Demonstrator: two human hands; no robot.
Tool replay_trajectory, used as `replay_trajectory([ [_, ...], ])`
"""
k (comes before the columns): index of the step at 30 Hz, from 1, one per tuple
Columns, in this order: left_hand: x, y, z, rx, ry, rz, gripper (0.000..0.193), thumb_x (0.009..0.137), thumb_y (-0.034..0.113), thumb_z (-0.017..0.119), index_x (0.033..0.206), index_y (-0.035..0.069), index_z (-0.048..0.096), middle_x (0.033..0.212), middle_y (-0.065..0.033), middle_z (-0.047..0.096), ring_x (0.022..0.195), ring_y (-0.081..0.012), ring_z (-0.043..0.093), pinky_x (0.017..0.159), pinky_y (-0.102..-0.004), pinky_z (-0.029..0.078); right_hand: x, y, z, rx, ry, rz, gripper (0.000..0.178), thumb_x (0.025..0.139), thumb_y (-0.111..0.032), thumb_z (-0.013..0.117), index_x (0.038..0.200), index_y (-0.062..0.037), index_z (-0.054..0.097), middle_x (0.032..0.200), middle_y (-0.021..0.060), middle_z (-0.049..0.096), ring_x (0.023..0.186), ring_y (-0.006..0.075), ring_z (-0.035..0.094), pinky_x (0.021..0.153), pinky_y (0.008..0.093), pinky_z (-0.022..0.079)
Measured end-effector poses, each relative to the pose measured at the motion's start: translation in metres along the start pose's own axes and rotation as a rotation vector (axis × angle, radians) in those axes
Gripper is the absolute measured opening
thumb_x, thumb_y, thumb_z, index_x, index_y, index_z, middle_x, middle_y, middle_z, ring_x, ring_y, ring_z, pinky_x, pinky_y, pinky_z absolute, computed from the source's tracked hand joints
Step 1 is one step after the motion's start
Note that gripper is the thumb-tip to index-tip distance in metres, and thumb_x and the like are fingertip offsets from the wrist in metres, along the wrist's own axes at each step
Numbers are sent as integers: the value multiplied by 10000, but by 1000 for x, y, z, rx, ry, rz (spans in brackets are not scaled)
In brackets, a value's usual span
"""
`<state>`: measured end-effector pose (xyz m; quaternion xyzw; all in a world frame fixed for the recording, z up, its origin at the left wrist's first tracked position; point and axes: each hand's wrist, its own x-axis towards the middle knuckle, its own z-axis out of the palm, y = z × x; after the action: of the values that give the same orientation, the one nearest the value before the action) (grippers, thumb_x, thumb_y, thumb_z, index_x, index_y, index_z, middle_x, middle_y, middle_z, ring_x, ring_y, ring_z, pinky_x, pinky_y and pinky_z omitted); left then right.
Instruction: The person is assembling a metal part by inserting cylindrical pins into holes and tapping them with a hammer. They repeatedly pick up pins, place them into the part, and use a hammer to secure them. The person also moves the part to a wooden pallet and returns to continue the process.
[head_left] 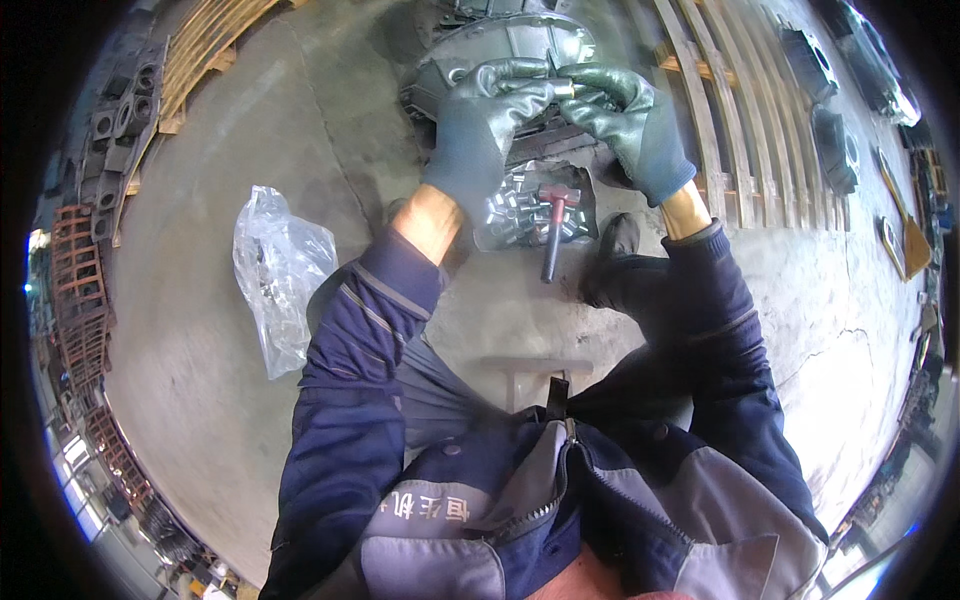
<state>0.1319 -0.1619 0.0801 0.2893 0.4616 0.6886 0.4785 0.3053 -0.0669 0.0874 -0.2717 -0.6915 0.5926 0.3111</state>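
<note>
On my feed, the left hand [482, 122] and right hand [637, 122] are gloved, fingers closed on a small metal cylinder [564, 89] between them, in view over the near edge of the large metal casting [490, 45]. I read this step as readying the piece; the next move likely calls for a firm fingertip grip and careful alignment. The hammer [556, 222] lies on the heap of metal pieces [512, 215], handle past its near edge.
</note>
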Motion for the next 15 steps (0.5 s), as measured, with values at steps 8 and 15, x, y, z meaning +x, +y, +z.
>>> replay_trajectory([
  [8, 126, -11, -106, 909, 473, 429, 316, 953, 325, 684, 1048, 30, 746, 985, -194, 765, 954, -342, 736, 846, -441, 556, -23, 85, -65, -376, 132, 39, 335, 844, 1, 748, 1178, -9, 721, 1063, 129, 750, 929, 235, 742, 813, 323, 589],
  [15, 204, -96, -225, 1424, 321, 312, 695, 1013, 623, 493, 1103, -27, 723, 1062, -248, 745, 973, -316, 710, 849, -499, 513, -63, 218, -138, -1009, 303, 406, 314, 838, -290, 813, 1097, -115, 785, 1050, 192, 742, 970, 349, 730, 841, 409, 571],
])
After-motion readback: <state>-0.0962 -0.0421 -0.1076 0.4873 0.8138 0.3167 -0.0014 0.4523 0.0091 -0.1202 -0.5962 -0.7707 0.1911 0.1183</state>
